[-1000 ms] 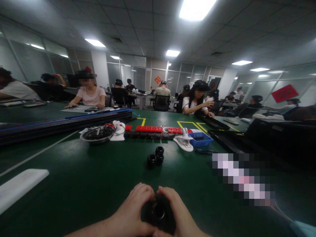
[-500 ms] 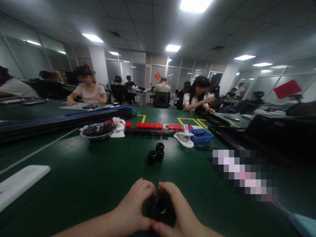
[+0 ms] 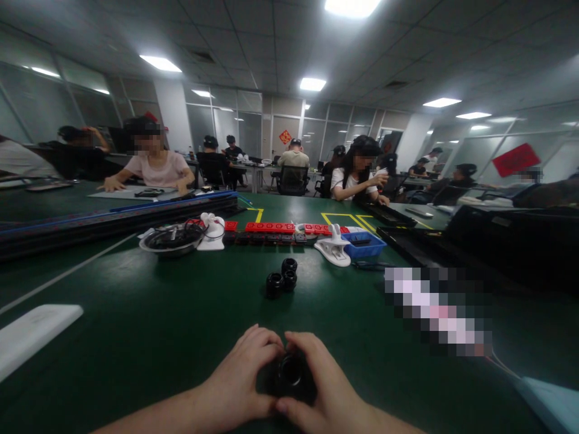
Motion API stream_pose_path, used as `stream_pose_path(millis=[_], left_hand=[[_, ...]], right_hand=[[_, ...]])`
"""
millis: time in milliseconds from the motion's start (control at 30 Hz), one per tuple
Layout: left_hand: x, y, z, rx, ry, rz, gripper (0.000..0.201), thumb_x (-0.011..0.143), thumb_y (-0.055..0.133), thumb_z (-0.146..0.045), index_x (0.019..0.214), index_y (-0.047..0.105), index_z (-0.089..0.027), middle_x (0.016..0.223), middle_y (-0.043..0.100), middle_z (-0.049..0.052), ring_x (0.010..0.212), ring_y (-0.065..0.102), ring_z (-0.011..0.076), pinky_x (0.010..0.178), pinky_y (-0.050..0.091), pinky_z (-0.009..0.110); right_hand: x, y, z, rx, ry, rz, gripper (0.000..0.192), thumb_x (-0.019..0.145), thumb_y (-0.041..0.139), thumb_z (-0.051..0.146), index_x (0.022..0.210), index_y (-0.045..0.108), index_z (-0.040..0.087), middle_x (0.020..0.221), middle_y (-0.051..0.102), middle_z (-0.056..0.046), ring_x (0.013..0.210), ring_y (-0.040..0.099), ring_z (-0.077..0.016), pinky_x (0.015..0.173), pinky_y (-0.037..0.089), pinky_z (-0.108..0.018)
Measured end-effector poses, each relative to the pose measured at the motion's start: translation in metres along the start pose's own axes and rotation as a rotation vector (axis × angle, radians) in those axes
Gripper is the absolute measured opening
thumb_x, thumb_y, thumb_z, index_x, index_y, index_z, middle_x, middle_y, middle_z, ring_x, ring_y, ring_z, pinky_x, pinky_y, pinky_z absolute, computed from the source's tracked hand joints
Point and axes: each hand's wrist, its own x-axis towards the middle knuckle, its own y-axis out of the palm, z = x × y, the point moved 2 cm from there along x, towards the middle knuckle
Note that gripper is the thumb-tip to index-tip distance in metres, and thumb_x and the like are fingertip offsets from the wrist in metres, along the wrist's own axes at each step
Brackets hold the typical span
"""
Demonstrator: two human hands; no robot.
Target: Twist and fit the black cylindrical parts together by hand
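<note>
My left hand [image 3: 246,377] and my right hand [image 3: 323,386] curl around a glossy black ring-shaped part [image 3: 290,371] at the near edge of the view. Its round hole faces up toward me. Thumbs meet or nearly meet on the near side, and the fingertips come close together on the far side. Shadow hides the lower part of the piece and exactly where the fingers touch it. Farther out on the green table stand three similar black ring-shaped parts [image 3: 281,278], grouped close together.
Behind them lie a red-and-black strip [image 3: 266,228], a metal bowl [image 3: 169,247] with dark contents, white clip-like stands [image 3: 333,248] and a blue bin [image 3: 364,245]. A white slab [image 3: 38,331] lies left, a blurred-out strip [image 3: 434,310] right. People sit beyond the table.
The surroundings have shifted slightly left in the view. Both hands keep the same cupped pose around the black part.
</note>
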Motion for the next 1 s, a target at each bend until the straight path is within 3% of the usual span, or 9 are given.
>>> stream_pose_path(millis=[100,267,433,567,633,767,867,1000], left_hand=[[0.0006,0.0002,-0.0006,0.004,0.006,-0.005,0.043,0.059,0.07,-0.03,0.1,0.057,-0.024,0.1,0.054,0.002,0.095,0.047,0.0232,0.099,0.022,0.044],[0.0,0.0001,-0.0001,0.006,0.004,-0.009,0.043,0.059,0.071,-0.028,0.1,0.056,-0.024,0.102,0.054,0.002,0.097,0.046,0.023,0.096,0.026,0.041],[-0.0008,0.0014,0.0033,0.038,-0.022,-0.029,0.039,0.056,0.074,-0.032,0.091,0.06,-0.022,0.103,0.053,0.002,0.094,0.045,0.024,0.084,0.035,0.035],[-0.0006,0.0017,0.002,0.023,-0.022,-0.008,0.03,0.059,0.07,-0.029,0.085,0.058,-0.021,0.094,0.054,0.001,0.088,0.046,0.0212,0.077,0.038,0.031],[-0.0005,0.0007,-0.0003,0.024,-0.03,0.003,0.029,0.06,0.069,-0.026,0.085,0.057,-0.02,0.091,0.053,0.0,0.084,0.046,0.02,0.075,0.038,0.03],[-0.0003,-0.0015,-0.0042,0.045,-0.032,0.0,0.031,0.061,0.069,-0.029,0.088,0.056,-0.021,0.089,0.053,0.0,0.083,0.046,0.0195,0.074,0.038,0.03],[-0.0003,-0.0015,-0.0049,0.05,-0.017,-0.005,0.029,0.062,0.069,-0.033,0.085,0.056,-0.02,0.09,0.053,0.001,0.084,0.046,0.0198,0.074,0.038,0.03],[-0.0004,0.0,-0.0042,0.067,-0.011,-0.016,0.025,0.064,0.068,-0.033,0.082,0.056,-0.02,0.089,0.053,0.0,0.083,0.047,0.0194,0.073,0.038,0.029]], right_hand=[[-0.001,0.0003,0.0003,0.003,-0.028,-0.025,0.055,0.067,0.056,0.014,0.118,0.038,0.02,0.106,0.053,-0.008,0.095,0.053,-0.0208,0.082,0.045,-0.034],[-0.0022,-0.0001,0.0028,0.015,-0.114,-0.028,0.065,0.064,0.05,0.01,0.124,0.029,0.018,0.117,0.049,-0.011,0.106,0.05,-0.0222,0.088,0.042,-0.035],[-0.0024,-0.0004,0.0001,-0.023,-0.021,-0.014,0.074,0.064,0.065,0.025,0.126,0.027,0.015,0.122,0.042,-0.015,0.112,0.043,-0.0271,0.093,0.038,-0.042],[-0.0022,0.0001,-0.0015,-0.025,0.058,-0.038,0.058,0.064,0.063,0.021,0.117,0.037,0.019,0.108,0.049,-0.01,0.098,0.05,-0.0229,0.085,0.043,-0.037],[-0.0019,-0.0005,0.0003,-0.004,0.021,-0.053,0.054,0.065,0.057,0.014,0.115,0.038,0.02,0.105,0.051,-0.008,0.095,0.052,-0.021,0.083,0.044,-0.035],[-0.002,-0.0016,0.0049,0.028,-0.074,-0.012,0.063,0.061,0.049,0.009,0.121,0.031,0.02,0.113,0.049,-0.009,0.102,0.05,-0.022,0.088,0.041,-0.036],[-0.0015,-0.0016,0.0047,-0.005,-0.01,-0.006,0.066,0.061,0.057,0.014,0.121,0.031,0.018,0.116,0.046,-0.011,0.105,0.047,-0.0247,0.09,0.039,-0.04],[-0.0006,-0.0013,0.0017,-0.016,0.167,-0.057,0.056,0.061,0.064,0.019,0.112,0.04,0.017,0.104,0.05,-0.009,0.094,0.05,-0.0225,0.083,0.043,-0.038]])
